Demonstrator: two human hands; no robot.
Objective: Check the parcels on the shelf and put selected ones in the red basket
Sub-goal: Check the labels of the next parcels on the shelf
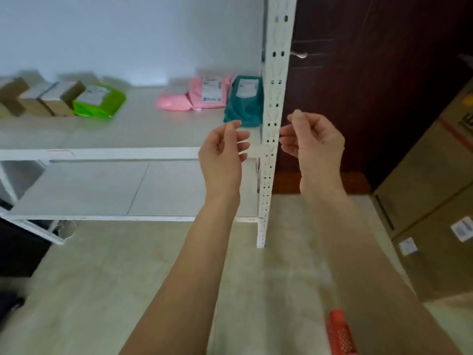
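On the white shelf (pixel 102 152) lie a teal parcel (pixel 244 102) at the right end, two pink parcels (pixel 202 94) beside it, a green parcel (pixel 98 101) and brown boxes (pixel 38 98) at the left. My left hand (pixel 222 149) and my right hand (pixel 313 142) are raised in front of the shelf's right post, fingers loosely curled and apart, holding nothing. Both are short of the teal parcel and touch no parcel. A corner of the red basket (pixel 339 331) shows on the floor under my right forearm.
The shelf's white perforated post (pixel 272 111) stands between my hands. A dark wooden door (pixel 371 85) is behind it. Large cardboard boxes (pixel 430 201) are stacked at the right. A lower shelf board (pixel 102 190) sits below, and dark objects are at the left edge.
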